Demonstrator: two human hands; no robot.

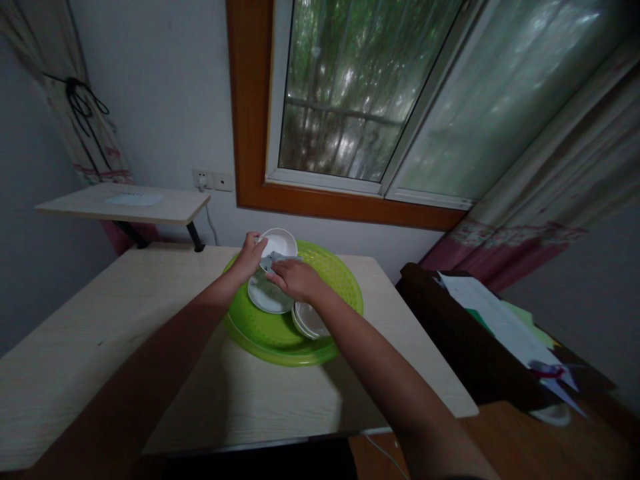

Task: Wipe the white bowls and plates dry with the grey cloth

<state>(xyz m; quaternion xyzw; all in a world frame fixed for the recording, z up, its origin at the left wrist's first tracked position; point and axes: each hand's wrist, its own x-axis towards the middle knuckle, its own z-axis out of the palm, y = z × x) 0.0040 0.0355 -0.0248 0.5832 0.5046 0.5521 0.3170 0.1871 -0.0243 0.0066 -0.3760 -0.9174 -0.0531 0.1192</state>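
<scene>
My left hand (249, 255) grips the left rim of a white bowl (280, 241), which is tilted up above a green plastic tray (345, 270). In my right hand (295, 279) is a grey cloth (271, 261), pressed against the bowl's near side. Below the two hands a white plate (270, 297) lies in the tray. A small stack of white bowls (310, 321) sits to its right, partly hidden by my right forearm. The fingertips of my right hand are partly covered by the cloth and hand.
The tray stands on a pale wooden table (165, 407). A raised shelf (125, 202) with a paper on it is at the back left. Behind are a wall socket (212, 180) and a window (350, 100). At right, papers (495, 320) lie on a dark brown piece of furniture (450, 333).
</scene>
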